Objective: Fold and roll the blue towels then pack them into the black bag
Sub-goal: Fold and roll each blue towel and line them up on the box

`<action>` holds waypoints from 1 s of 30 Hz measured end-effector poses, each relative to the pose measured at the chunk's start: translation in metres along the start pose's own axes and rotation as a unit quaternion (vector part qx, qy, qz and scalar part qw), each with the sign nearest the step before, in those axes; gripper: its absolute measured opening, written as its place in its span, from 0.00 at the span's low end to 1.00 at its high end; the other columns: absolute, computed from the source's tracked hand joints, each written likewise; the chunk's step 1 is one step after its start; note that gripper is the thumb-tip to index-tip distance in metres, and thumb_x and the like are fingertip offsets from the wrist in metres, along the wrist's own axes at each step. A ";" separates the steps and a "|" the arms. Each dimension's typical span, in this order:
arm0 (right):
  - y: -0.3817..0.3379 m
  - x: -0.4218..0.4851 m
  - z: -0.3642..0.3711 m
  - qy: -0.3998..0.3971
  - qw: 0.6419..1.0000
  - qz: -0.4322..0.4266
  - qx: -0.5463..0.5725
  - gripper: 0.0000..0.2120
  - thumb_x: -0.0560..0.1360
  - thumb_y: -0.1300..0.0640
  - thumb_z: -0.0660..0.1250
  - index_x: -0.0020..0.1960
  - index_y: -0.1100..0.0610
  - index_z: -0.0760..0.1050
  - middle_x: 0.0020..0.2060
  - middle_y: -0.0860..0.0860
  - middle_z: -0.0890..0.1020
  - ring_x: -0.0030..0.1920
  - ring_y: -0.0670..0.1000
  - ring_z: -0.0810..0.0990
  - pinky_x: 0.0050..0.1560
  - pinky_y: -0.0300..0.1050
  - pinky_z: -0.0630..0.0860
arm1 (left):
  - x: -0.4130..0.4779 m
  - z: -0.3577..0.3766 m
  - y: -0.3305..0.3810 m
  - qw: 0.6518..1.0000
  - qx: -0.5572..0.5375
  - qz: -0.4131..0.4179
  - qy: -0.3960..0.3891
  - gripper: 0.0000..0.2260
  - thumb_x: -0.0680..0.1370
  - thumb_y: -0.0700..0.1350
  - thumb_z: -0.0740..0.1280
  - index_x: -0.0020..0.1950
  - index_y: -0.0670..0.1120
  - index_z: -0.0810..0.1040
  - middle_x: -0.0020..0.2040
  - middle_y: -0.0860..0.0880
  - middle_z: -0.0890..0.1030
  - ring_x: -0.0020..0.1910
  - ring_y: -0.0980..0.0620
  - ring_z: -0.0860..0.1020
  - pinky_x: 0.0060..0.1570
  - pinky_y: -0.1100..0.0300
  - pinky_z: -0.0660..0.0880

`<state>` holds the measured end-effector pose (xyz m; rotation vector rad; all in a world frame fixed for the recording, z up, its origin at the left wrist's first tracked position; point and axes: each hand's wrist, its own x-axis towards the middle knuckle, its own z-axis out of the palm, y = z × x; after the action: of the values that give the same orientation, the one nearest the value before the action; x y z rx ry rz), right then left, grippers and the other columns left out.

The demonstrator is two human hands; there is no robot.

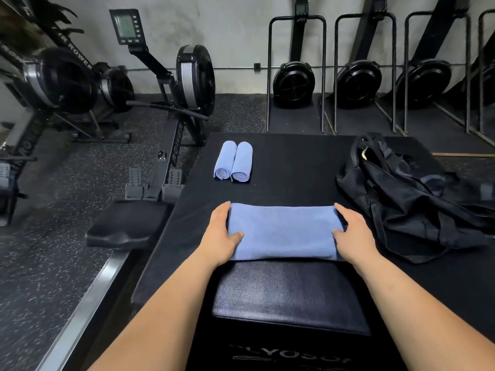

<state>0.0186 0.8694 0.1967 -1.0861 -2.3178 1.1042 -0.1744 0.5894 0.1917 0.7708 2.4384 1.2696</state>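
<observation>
The folded blue towel [285, 231] lies flat on the black worktop [294, 167] as a wide rectangle, directly between the two grips. The left grip [221, 231] rests at its left short edge and the right grip [353, 231] at its right short edge. In both, the fingers lie nearly straight along the edge and the thumb is laid on top of the cloth, so the grips are open and press the towel. If the fingertips go under the cloth, it cannot be seen. Both forearms are bare and reach forward from the bottom corners of the picture, coming closer toward the towel.

Beyond the left grip, well apart from it, two rolled blue towels [233, 162] lie side by side and touch each other, with the spiral ends toward the camera. To the outer side of the right grip, near but not touching, the black bag [407, 199] lies crumpled on the worktop. Its opening is hard to make out among the dark folds and straps.

Behind the grips, toward the person, the near edge of the towel meets a padded black box [289, 298]. The lettering on the front of the box is cut off by the lower border.

Left of the left grip, a rowing machine [184, 84] stands on the speckled floor [53, 263] with its seat [126, 223] close to the worktop. More rowers [293, 81] stand upright at the wall, their tops out of the picture.
</observation>
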 end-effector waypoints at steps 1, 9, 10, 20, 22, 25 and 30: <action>0.002 -0.003 -0.001 0.005 1.000 -0.016 -0.005 0.33 0.77 0.66 0.67 0.80 0.49 0.68 0.77 0.51 0.67 0.72 0.54 0.73 0.74 0.45 0.66 | -0.006 0.001 0.000 0.999 -0.024 0.009 0.023 0.37 0.79 0.41 0.74 0.84 0.49 0.60 0.79 0.53 0.62 0.73 0.51 0.71 0.76 0.53 0.68; 0.031 -0.050 -0.010 0.043 0.990 -0.127 -0.033 0.26 0.77 0.65 0.73 0.72 0.49 0.77 0.78 0.47 0.64 0.65 0.53 0.78 0.70 0.54 0.74 | -0.051 0.004 -0.012 0.991 0.018 0.097 0.089 0.33 0.78 0.44 0.73 0.79 0.63 0.66 0.68 0.63 0.70 0.51 0.55 0.79 0.56 0.55 0.77; 0.033 -0.054 -0.010 0.049 0.989 -0.134 -0.036 0.25 0.76 0.65 0.74 0.71 0.49 0.78 0.77 0.47 0.66 0.66 0.54 0.79 0.69 0.56 0.75 | -0.054 0.003 -0.012 0.991 0.024 0.103 0.085 0.32 0.78 0.43 0.73 0.79 0.62 0.67 0.67 0.62 0.71 0.49 0.55 0.79 0.55 0.55 0.78; 0.042 -0.079 -0.021 0.064 0.984 -0.145 -0.086 0.16 0.75 0.67 0.75 0.59 0.51 0.85 0.65 0.49 0.76 0.50 0.49 0.81 0.58 0.43 0.73 | -0.075 -0.021 -0.020 0.986 0.081 0.142 0.018 0.17 0.78 0.40 0.76 0.65 0.54 0.82 0.55 0.57 0.75 0.42 0.60 0.76 0.49 0.72 0.70; 0.042 -0.080 -0.019 0.071 0.983 -0.132 -0.110 0.14 0.76 0.65 0.74 0.59 0.52 0.85 0.64 0.49 0.76 0.55 0.53 0.80 0.57 0.46 0.74 | -0.073 -0.018 -0.020 0.983 0.107 0.147 0.025 0.16 0.78 0.42 0.75 0.64 0.55 0.82 0.54 0.59 0.75 0.45 0.59 0.76 0.52 0.67 0.71; 0.028 -0.074 -0.010 0.107 0.966 -0.155 -0.179 0.11 0.77 0.61 0.73 0.59 0.53 0.85 0.66 0.51 0.78 0.62 0.58 0.75 0.56 0.51 0.77 | -0.065 -0.005 -0.006 0.962 0.191 0.178 0.082 0.13 0.81 0.51 0.68 0.65 0.54 0.83 0.61 0.57 0.78 0.58 0.53 0.76 0.60 0.54 0.73; -0.026 -0.050 0.024 -0.044 0.945 -0.186 -0.264 0.21 0.83 0.44 0.63 0.74 0.49 0.75 0.80 0.51 0.68 0.79 0.57 0.64 0.77 0.56 0.65 | -0.040 0.048 0.046 0.939 0.315 0.135 -0.030 0.24 0.85 0.57 0.56 0.78 0.48 0.70 0.83 0.44 0.63 0.81 0.41 0.61 0.79 0.46 0.60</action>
<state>0.0241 0.8090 0.2019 -0.7067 -2.8225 0.4029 -0.1035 0.6199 0.2019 1.3158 2.7737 0.4910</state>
